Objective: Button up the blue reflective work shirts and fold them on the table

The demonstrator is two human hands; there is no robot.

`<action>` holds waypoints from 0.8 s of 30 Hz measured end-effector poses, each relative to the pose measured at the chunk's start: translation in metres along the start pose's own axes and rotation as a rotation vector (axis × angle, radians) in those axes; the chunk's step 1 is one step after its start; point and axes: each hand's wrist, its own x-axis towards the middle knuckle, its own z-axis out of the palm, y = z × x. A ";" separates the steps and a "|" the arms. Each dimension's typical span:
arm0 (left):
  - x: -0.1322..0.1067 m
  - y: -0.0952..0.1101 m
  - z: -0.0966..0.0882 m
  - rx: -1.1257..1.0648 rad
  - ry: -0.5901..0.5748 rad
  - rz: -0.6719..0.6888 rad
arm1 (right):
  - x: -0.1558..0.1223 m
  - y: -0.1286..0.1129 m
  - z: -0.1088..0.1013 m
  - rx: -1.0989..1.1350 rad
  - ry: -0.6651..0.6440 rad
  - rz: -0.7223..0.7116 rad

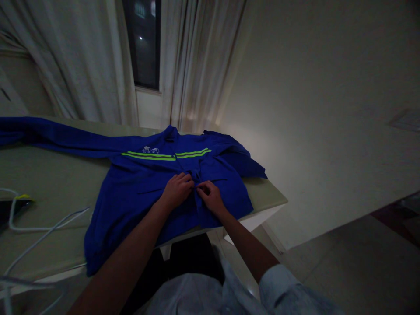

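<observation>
A blue jacket (131, 179) with bright green stripes across the chest lies spread front side up on the table. Its collar points to the far edge, one sleeve stretches out to the left and the other is bunched at the right. Along the front opening, below the stripes, my left hand (179, 189) is closed on the jacket's front edge. Just to its right, my right hand (210, 195) pinches the cloth of the other front edge with thumb and fingertips. Any button between the fingers is too small to make out.
The pale table (49, 175) ends in a corner at the right, close to a bare wall (321, 109). White cables (49, 228) and a dark object (13, 210) with a yellow edge lie at the left. Behind the table hang curtains (206, 57) beside a dark window (144, 43).
</observation>
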 end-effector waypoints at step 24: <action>0.001 0.000 -0.003 0.039 0.048 0.100 | -0.002 0.002 0.000 0.019 0.052 0.071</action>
